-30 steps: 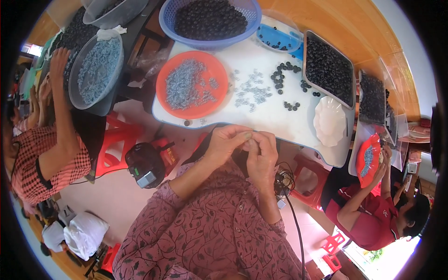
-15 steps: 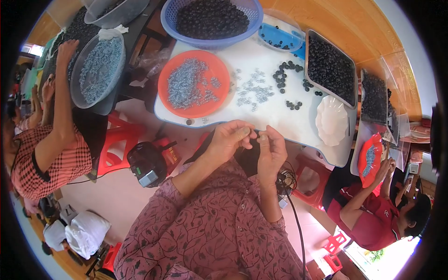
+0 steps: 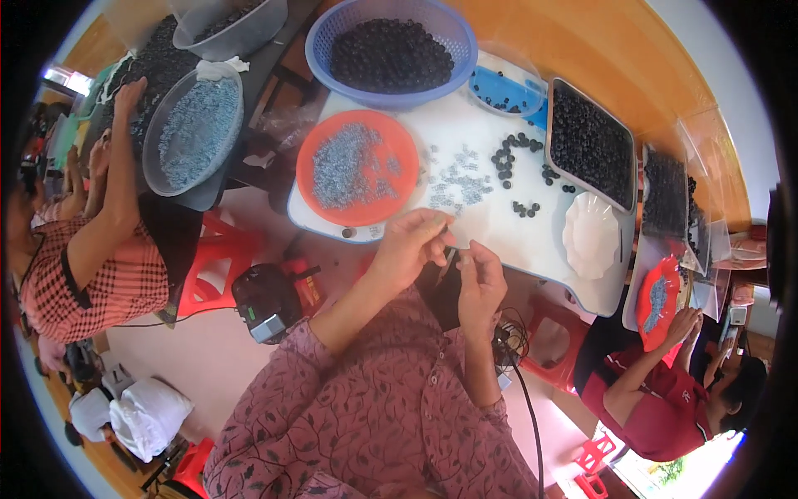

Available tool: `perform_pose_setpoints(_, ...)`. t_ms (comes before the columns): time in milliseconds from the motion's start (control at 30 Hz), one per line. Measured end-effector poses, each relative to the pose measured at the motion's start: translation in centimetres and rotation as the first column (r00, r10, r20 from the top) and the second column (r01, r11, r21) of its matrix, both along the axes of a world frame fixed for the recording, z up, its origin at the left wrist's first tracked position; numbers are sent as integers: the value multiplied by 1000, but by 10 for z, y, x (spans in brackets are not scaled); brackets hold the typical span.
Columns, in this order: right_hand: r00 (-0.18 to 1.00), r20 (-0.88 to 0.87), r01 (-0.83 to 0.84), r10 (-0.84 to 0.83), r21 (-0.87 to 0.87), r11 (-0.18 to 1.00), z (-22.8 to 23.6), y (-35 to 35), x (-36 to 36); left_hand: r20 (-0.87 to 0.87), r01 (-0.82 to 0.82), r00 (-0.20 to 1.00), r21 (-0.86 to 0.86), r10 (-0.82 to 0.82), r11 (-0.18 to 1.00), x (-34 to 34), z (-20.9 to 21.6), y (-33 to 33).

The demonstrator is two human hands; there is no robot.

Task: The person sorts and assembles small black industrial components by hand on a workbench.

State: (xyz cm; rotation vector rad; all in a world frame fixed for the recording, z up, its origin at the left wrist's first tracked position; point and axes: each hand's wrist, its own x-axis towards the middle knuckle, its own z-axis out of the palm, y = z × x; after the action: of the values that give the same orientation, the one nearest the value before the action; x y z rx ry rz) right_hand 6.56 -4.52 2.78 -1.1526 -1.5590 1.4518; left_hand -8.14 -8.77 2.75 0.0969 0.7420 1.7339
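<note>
Both hands are held close together just off the table's near edge, fingertips almost meeting. In my left hand (image 3: 412, 248) the thumb and fingers are pinched, and whatever they hold is too small to make out. My right hand (image 3: 480, 287) is also closed in a pinch, with its contents hidden by the fingers. Nearest to my hands on the white table lie loose small silvery coil-like pieces (image 3: 461, 180). More of them heap up on an orange-red round plate (image 3: 406, 140) to the left. Small black round parts (image 3: 525, 208) lie scattered farther right.
A blue-purple basket (image 3: 319, 76) of black parts stands at the back, beside a blue tray (image 3: 490, 81). To the right are a metal tray (image 3: 629, 125) full of black parts and a white scalloped dish (image 3: 591, 237). Co-workers sit at both sides; a cable (image 3: 532, 399) hangs beside me.
The table and its contents sit slightly lower in the picture, as the view has shifted. My hands have moved a little apart, still pinched.
</note>
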Motion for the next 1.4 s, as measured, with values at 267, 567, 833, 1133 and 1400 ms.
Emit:
perform_pose_setpoints(267,996,89,-54,32,258,965,-7,6,-4,-328,-305,903,-41,276,951,-92,57,70)
perform_pose_setpoints(567,970,233,-85,-62,569,818,-18,33,-21,-459,-451,797,-17,394,892,-114,59,86)
perform_pose_setpoints(833,881,428,-102,-201,588,802,-29,42,-39,-438,-322,867,-128,238,938,-36,18,26)
perform_pose_setpoints(1133,848,470,-143,-246,648,748,-29,44,-41,-380,-164,920,-159,93,973,2,-15,-1)
perform_pose_setpoints(1400,874,425,-96,-237,627,773,-25,43,-44,-465,-155,885,-240,26,958,8,-21,-1)
